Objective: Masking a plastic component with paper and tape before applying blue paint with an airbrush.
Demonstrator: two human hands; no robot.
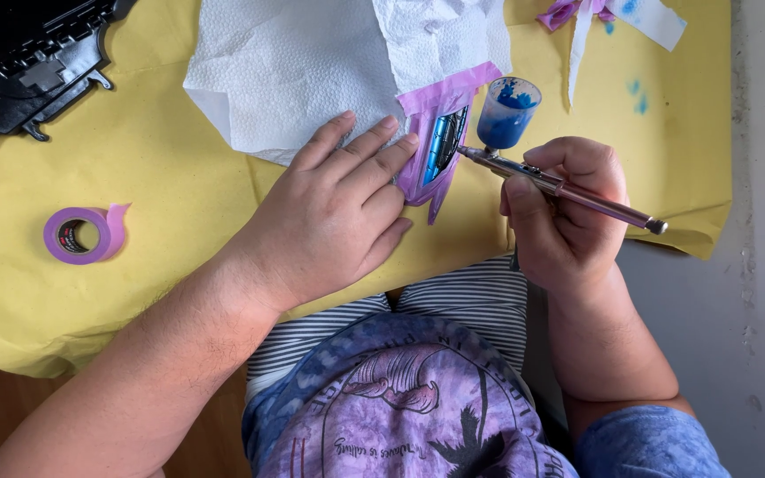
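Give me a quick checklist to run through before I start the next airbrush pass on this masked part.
1. Airbrush gripped in the right hand, nozzle aimed at the masked part: ok.
2. Paint cup upright with blue paint in it: ok.
3. Left hand pressing flat beside the part, fingertips at the purple tape edge: ok, though close to the spray line.
4. Paper towel covering the area left of the opening: ok.
5. Yellow sheet protecting the table: ok; blue specks sit near its far edge.
6. Tape sealed along every edge: cannot tell.
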